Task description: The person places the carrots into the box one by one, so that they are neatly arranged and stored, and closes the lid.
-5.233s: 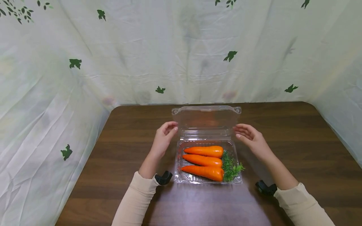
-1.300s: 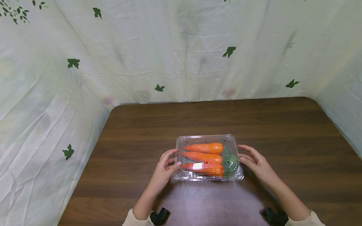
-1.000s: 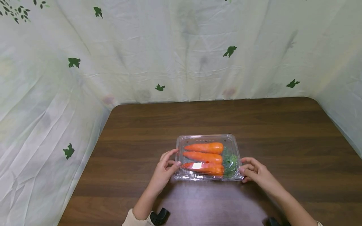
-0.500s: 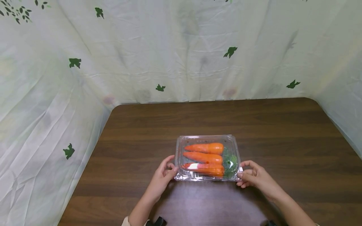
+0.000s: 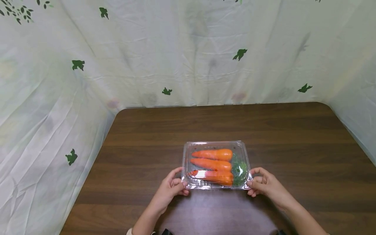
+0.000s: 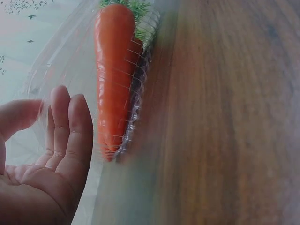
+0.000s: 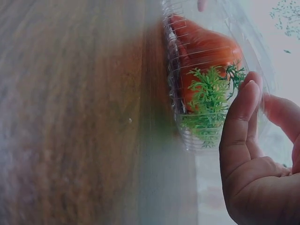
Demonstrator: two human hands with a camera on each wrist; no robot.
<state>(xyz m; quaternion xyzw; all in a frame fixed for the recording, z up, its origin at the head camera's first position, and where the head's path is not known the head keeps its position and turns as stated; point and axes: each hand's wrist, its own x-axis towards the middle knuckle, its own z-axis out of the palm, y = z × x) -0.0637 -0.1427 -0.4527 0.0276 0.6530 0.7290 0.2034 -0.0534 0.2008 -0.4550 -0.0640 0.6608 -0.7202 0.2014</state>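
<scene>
A clear plastic clamshell container [image 5: 189, 147] lies on the table with its lid down. Through the lid I see three orange carrots [image 5: 212, 164], tips to the left, and a bunch of feathery green leaves [image 5: 239, 173] at the right end. At the front left corner my left hand [image 5: 168, 191] pinches the rim, thumb on top and other fingers below. My right hand [image 5: 267, 187] pinches the front right corner in the same way. Both wrist views show a carrot [image 6: 112, 70] and the greens [image 7: 208, 101] through the ribbed plastic wall.
The dark brown wooden table [image 5: 147, 130] has rounded far corners. A pale curtain [image 5: 132, 65] with green leaf and bird shapes hangs behind it and along both sides.
The lid stood up behind the base and has come down over the carrots. Both hands moved from the lid's sides to the container's front corners, the right one arriving first.
</scene>
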